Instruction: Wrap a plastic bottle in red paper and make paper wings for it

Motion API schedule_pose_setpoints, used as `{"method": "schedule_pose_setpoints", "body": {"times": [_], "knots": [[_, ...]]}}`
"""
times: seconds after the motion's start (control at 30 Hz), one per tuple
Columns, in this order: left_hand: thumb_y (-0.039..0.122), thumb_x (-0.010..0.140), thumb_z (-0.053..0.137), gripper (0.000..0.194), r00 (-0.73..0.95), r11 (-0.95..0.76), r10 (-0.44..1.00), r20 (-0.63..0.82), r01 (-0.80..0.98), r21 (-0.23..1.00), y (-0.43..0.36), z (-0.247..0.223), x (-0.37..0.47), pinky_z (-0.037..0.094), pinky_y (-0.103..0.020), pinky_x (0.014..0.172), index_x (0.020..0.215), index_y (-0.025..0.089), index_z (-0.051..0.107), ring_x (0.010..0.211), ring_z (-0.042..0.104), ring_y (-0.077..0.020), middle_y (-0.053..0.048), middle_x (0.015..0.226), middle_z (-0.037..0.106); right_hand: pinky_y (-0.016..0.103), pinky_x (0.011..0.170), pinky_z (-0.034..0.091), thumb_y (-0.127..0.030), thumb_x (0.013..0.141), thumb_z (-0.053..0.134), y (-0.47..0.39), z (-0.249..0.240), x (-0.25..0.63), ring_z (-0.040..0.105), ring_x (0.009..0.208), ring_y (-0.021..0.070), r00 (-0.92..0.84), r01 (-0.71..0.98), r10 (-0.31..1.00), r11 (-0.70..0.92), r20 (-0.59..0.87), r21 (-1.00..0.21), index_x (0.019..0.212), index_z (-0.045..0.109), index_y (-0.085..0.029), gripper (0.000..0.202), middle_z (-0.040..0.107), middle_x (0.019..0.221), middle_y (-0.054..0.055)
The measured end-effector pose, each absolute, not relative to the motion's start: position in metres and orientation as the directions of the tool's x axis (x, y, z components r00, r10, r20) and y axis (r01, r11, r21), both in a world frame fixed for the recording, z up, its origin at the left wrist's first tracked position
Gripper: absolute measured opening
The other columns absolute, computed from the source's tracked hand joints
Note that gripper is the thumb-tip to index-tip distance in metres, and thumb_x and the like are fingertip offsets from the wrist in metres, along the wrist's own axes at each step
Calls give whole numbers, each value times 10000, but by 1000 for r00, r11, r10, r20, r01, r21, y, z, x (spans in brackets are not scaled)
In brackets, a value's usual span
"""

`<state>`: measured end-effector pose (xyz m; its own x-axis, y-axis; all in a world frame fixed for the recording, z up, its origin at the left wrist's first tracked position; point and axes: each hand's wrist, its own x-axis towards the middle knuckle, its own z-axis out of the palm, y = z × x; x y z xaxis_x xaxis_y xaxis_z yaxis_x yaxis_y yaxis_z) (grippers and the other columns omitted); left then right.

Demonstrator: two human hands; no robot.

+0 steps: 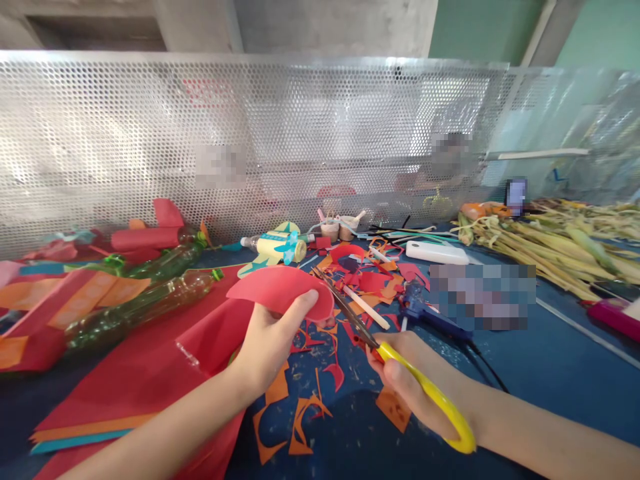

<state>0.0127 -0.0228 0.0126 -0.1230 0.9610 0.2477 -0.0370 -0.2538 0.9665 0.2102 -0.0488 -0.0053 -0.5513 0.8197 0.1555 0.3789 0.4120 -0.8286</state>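
My left hand [273,340] pinches a red paper piece [275,287] with a curved upper edge, thumb on top and the other fingers hidden beneath. In my right hand [420,373] is a pair of scissors [430,397] with yellow handles, the blades pointing up and left toward the paper's right edge. Whether the blades touch the paper I cannot tell. Under and between my hands lie red and orange paper scraps [300,427] on the blue table [360,447]. A white stick [367,308] lies just behind the scissor blades.
Large red sheets [150,360] and green plastic bottles [150,300] cover the left side. A blue glue gun [435,317] with a black cord and a white device [437,253] lie right of the scraps. Dried husks [560,243] fill the far right. A perforated metal screen [310,133] stands behind.
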Motion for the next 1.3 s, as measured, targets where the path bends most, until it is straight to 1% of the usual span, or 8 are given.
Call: {"method": "schedule_pose_setpoints", "body": {"times": [0.1, 0.27, 0.33, 0.47, 0.67, 0.83, 1.17, 1.3], "knots": [[296, 703, 694, 151, -129, -264, 958, 255, -55, 963, -22, 16, 13, 513, -306, 735, 690, 160, 631, 758, 653, -210, -36, 729, 697, 259, 449, 205, -829, 766, 188, -47, -5, 211, 272, 493, 96, -548, 403, 820, 430, 163, -808, 647, 362, -203, 661, 321, 563, -39], [284, 771, 642, 156, -9, -256, 966, 257, -96, 962, -20, 18, 13, 520, -246, 641, 673, 164, 650, 616, 645, -160, -9, 623, 688, 260, 459, 197, -829, 766, 186, -47, -4, 211, 264, 501, 97, -541, 433, 825, 439, 162, -787, 636, 355, -204, 661, 327, 568, -34], [277, 775, 648, 133, -4, -245, 969, 246, -121, 962, -19, 17, 12, 523, -224, 617, 696, 172, 666, 569, 636, -137, 8, 609, 689, 260, 459, 189, -830, 765, 193, -47, -4, 211, 259, 505, 98, -541, 434, 826, 437, 160, -788, 638, 355, -204, 659, 325, 571, -32], [261, 779, 659, 105, -10, -265, 964, 266, -110, 958, -17, 16, 11, 518, -195, 617, 710, 185, 679, 578, 634, -118, 23, 621, 694, 257, 461, 183, -835, 757, 206, -46, -5, 211, 253, 511, 98, -533, 441, 833, 423, 148, -791, 633, 353, -202, 662, 312, 574, -37], [267, 798, 632, 161, 2, -272, 962, 272, -36, 962, -19, 19, 10, 507, -211, 617, 672, 173, 669, 565, 622, -128, 7, 588, 682, 256, 466, 204, -827, 764, 213, -44, -8, 212, 277, 492, 92, -532, 462, 834, 433, 150, -774, 632, 351, -202, 653, 337, 547, -40], [272, 810, 613, 193, 20, -281, 960, 281, -11, 960, -19, 20, 10, 490, -193, 598, 649, 179, 663, 543, 605, -111, 18, 583, 678, 259, 464, 188, -822, 769, 214, -44, -7, 212, 266, 490, 89, -525, 479, 835, 449, 164, -755, 625, 322, -205, 643, 297, 552, -49], [287, 826, 595, 191, 11, -267, 964, 267, 22, 963, -19, 19, 10, 500, -203, 627, 675, 187, 656, 585, 622, -126, 8, 626, 699, 254, 455, 198, -840, 757, 171, -46, -7, 212, 258, 484, 88, -512, 512, 843, 452, 163, -731, 634, 347, -204, 672, 311, 536, -51], [284, 832, 579, 220, 18, -271, 963, 270, 36, 962, -20, 20, 11, 506, -219, 632, 651, 184, 652, 585, 626, -140, 0, 595, 682, 245, 447, 189, -830, 767, 195, -43, -10, 212, 246, 488, 85, -510, 523, 843, 463, 173, -715, 610, 310, -207, 652, 293, 536, -58]]}}
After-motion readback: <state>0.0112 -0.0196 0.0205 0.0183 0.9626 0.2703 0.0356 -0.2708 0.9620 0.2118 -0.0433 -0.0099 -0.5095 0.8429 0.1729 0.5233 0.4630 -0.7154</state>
